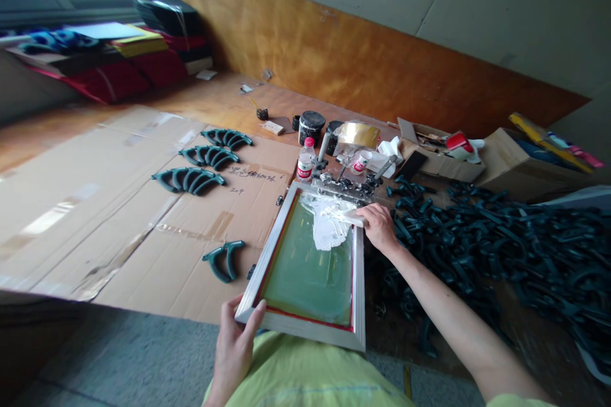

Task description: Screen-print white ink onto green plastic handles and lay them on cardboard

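Note:
A silk-screen frame (359,305) with a silver metal rim and green mesh lies in front of me. Its near left corner is gripped by my left hand (235,343), thumb on top. My right hand (380,227) is closed on a pale squeegee (354,217), which touches a thick patch of white ink (329,232) toward the far end of the mesh. A metal clamp (341,186) with black knobs is at the frame's far edge. What lies beneath the frame is hidden.
Dark green curved handles (188,180) lie in rows on a cardboard sheet (119,203) at left. A large heap of similar handles (477,248) covers the right side. Behind the frame stand a red-capped bottle (305,160), a black tub (312,127) and an open carton (443,162).

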Demonstrator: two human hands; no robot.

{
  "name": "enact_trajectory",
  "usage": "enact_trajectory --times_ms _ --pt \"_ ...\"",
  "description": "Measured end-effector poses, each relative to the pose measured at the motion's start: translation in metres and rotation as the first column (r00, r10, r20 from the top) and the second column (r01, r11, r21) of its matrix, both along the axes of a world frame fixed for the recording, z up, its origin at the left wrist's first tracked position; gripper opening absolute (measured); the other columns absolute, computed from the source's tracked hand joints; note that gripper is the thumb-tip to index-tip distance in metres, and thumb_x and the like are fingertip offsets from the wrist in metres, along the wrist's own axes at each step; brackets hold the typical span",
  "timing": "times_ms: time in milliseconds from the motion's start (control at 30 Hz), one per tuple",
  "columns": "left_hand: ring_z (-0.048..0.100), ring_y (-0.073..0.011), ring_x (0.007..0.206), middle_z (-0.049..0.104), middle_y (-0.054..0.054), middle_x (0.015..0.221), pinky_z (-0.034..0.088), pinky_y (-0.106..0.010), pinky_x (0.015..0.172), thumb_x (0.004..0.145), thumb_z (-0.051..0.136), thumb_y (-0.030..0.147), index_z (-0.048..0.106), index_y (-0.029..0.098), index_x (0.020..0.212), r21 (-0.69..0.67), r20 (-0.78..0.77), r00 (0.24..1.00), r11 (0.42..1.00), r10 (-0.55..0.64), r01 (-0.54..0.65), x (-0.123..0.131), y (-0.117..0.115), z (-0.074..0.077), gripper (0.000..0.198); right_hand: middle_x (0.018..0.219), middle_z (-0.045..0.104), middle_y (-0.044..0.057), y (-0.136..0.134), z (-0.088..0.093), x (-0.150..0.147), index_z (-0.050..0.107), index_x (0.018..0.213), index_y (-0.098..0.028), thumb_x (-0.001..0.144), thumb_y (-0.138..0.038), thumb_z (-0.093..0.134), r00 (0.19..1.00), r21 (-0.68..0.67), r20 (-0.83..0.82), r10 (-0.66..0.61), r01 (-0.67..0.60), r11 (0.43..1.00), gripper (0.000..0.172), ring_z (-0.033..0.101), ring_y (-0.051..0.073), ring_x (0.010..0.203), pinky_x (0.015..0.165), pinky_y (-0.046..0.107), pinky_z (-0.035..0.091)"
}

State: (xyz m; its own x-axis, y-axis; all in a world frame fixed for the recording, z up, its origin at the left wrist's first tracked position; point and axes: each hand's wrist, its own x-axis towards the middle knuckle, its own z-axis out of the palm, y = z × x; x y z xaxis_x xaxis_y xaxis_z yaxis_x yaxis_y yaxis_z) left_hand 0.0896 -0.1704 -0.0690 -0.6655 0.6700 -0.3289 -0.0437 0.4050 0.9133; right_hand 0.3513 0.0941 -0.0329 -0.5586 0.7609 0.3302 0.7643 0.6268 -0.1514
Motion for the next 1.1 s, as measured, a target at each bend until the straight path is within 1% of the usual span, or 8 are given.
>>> enact_trajectory --times_ms 233,333,500,600,700,833,933,1100 --pt "0.053 -0.0196 0.074 0.06 0.0 0.081 0.04 -0.032 0.07 0.068 0.063 0.068 0.056 0.021 0.099 -0.023 -0.023 1.0 1.0 -0.012 0.011 0.0 0.0 0.0 0.056 0.085 0.066 0.006 -0.003 0.002 -0.012 0.059 0.081 -0.02 0.084 -0.006 0.047 0.985 0.076 0.144 -0.091 0.081 0.994 0.018 0.049 0.023 0.092 0.083 0.034 0.029" --pt "0.053 -0.02 0.075 0.06 0.0 0.081 0.041 -0.032 0.071 0.068 0.063 0.068 0.056 0.021 0.099 -0.036 -0.012 1.0 0.999 -0.017 0.016 0.0 0.0 0.002 0.056 0.086 0.066 0.006 0.004 -0.002 -0.016 0.058 0.081 -0.02 0.084 -0.006 0.047 0.985 0.078 0.124 -0.118 0.108 0.991 0.018 0.048 0.023 0.091 0.079 0.034 0.028" --pt "0.054 -0.0207 0.075 0.06 0.0 0.082 0.041 -0.033 0.072 0.067 0.064 0.068 0.056 0.022 0.099 -0.043 -0.023 1.0 0.999 -0.015 0.014 0.0 0.001 0.004 0.057 0.091 0.068 0.004 0.011 -0.009 -0.016 0.06 0.087 -0.02 0.081 -0.004 0.05 0.996 0.027 0.041 -0.074 0.073 0.997 0.02 0.051 0.021 0.094 0.079 0.032 0.03" --pt "0.054 -0.0202 0.073 0.06 0.0 0.079 0.04 -0.032 0.07 0.067 0.063 0.069 0.056 0.022 0.098 -0.046 -0.03 0.999 0.999 -0.015 0.013 0.0 0.001 0.005 0.057 0.09 0.068 0.003 0.008 -0.005 -0.019 0.06 0.086 -0.021 0.083 -0.009 0.054 0.999 0.026 0.039 -0.037 0.036 0.999 0.014 0.052 0.021 0.096 0.083 0.032 0.031" --pt "0.054 -0.02 0.072 0.06 0.0 0.078 0.041 -0.032 0.068 0.066 0.063 0.07 0.057 0.021 0.097 -0.044 -0.046 0.999 0.999 -0.004 0.002 0.001 0.002 0.005 0.058 0.084 0.066 0.005 0.004 0.004 -0.024 0.059 0.082 -0.021 0.085 -0.017 0.057 0.994 0.084 0.099 -0.044 0.036 0.996 0.004 0.051 0.023 0.094 0.088 0.034 0.03" --pt "0.056 -0.02 0.073 0.061 0.0 0.079 0.043 -0.032 0.069 0.066 0.064 0.069 0.058 0.021 0.097 -0.018 -0.038 0.999 1.0 0.004 -0.005 0.001 0.002 0.003 0.058 0.08 0.064 0.008 0.002 0.009 -0.029 0.058 0.08 -0.019 0.083 -0.015 0.056 0.975 0.147 0.218 -0.052 0.02 0.989 0.006 0.049 0.024 0.091 0.091 0.038 0.029" --pt "0.057 -0.02 0.075 0.063 -0.001 0.081 0.043 -0.032 0.069 0.066 0.066 0.067 0.058 0.021 0.098 0.011 -0.013 1.0 1.0 0.012 -0.012 0.001 0.001 0.0 0.057 0.08 0.064 0.009 0.003 0.005 -0.034 0.058 0.08 -0.018 0.081 -0.011 0.052 0.961 0.161 0.272 -0.054 0.009 0.987 0.01 0.049 0.025 0.089 0.09 0.04 0.029" --pt "0.056 -0.0193 0.071 0.064 -0.001 0.078 0.044 -0.031 0.064 0.064 0.067 0.067 0.057 0.02 0.098 0.03 0.02 0.999 0.999 0.031 -0.031 0.002 0.002 0.0 0.058 0.081 0.064 0.012 0.005 -0.006 -0.047 0.059 0.081 -0.017 0.082 -0.01 0.05 0.96 0.148 0.261 -0.106 0.068 0.987 0.011 0.047 0.027 0.089 0.089 0.04 0.03"
